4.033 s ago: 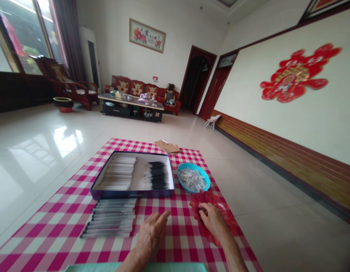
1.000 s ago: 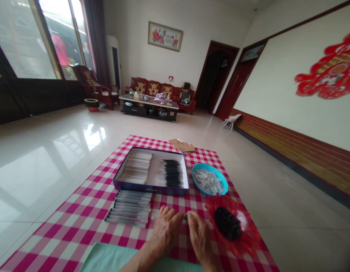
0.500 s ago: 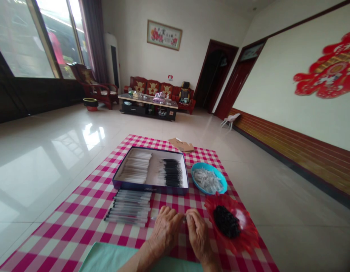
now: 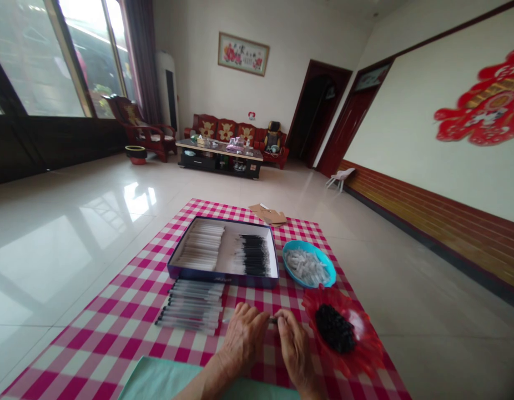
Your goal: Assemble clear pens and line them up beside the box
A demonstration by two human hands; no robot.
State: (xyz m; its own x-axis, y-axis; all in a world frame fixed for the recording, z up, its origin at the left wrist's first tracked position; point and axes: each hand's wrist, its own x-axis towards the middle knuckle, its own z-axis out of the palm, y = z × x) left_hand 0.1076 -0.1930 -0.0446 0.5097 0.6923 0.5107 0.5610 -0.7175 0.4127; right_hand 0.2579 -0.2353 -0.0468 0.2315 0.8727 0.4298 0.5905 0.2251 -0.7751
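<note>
Both hands meet over the near edge of the red-and-white checked cloth (image 4: 115,333). The left hand (image 4: 244,340) is curled shut around a slim clear-barrelled pen (image 4: 272,320), which lies level between the two hands, just above the cloth. The right hand (image 4: 295,349) pinches the pen's dark end with closed fingertips. A row of similar pens (image 4: 192,311) lies just left of the left hand. A red scalloped plastic dish (image 4: 365,347) of small black pieces sits just right of the right hand. A shallow dark blue cardboard box (image 4: 221,276) and a round blue bowl (image 4: 329,266) stand beyond.

Home living room: sofa (image 4: 236,133), coffee table (image 4: 219,153).
</note>
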